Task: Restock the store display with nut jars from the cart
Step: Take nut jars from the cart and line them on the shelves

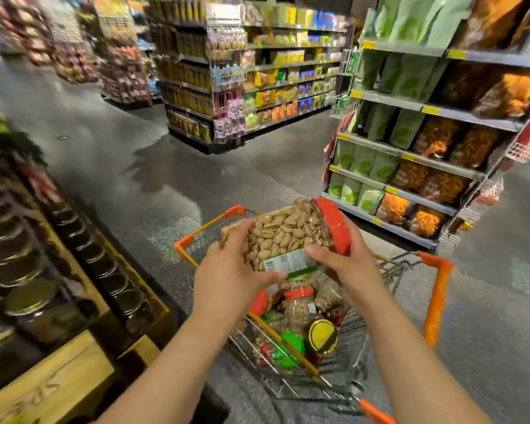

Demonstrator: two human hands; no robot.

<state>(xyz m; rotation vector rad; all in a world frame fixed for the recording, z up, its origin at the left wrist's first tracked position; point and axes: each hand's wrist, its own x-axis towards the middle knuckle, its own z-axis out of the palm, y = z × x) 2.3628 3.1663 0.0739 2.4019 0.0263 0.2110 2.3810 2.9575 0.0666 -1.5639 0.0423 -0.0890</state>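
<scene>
A clear jar of pistachios with a red lid lies on its side in the air above the cart, lid pointing right. My left hand grips its bottom end and my right hand holds it near the lid. Below them stands the wire cart with orange corners, holding several more nut jars: one with a red lid, one with a gold lid and one with a green lid. The wooden store display on the left carries rows of dark jars with metal lids.
A wooden crate edge of the display juts out at lower left, close to the cart. A shelf unit of green and orange snack bags stands right of the cart. More shelving lies ahead across a grey floor.
</scene>
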